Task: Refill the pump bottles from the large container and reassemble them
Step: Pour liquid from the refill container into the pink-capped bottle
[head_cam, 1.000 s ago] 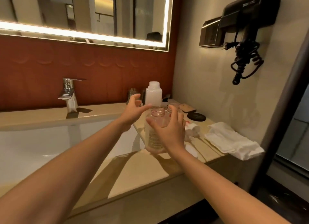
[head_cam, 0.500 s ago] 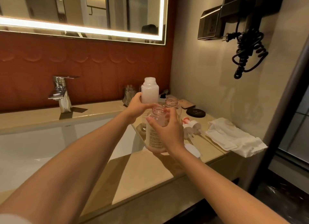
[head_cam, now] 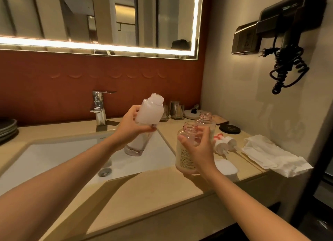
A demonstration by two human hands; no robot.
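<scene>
My left hand [head_cam: 132, 124] grips the large translucent container [head_cam: 146, 122], lifted over the sink and tilted slightly right, its mouth uncapped. My right hand [head_cam: 197, 150] holds an open pump bottle [head_cam: 187, 147] with a printed label, standing at the counter's edge beside the basin. A second open pump bottle [head_cam: 206, 122] stands just behind it. Two pump heads [head_cam: 225, 144] lie on the counter to the right. A white cap [head_cam: 226, 167] lies near my right wrist.
A white sink basin [head_cam: 54, 156] with a chrome faucet [head_cam: 99, 107] lies to the left. A folded white towel [head_cam: 270, 154], a black round lid [head_cam: 230, 128] and glass tumblers [head_cam: 175, 109] sit on the counter. A wall-mounted hair dryer [head_cam: 288, 33] hangs at the right. Stacked plates [head_cam: 7, 129] sit far left.
My left hand took hold of the large container at the back of the counter, lifted it over the sink and tilted it. My right hand kept its hold on the pump bottle.
</scene>
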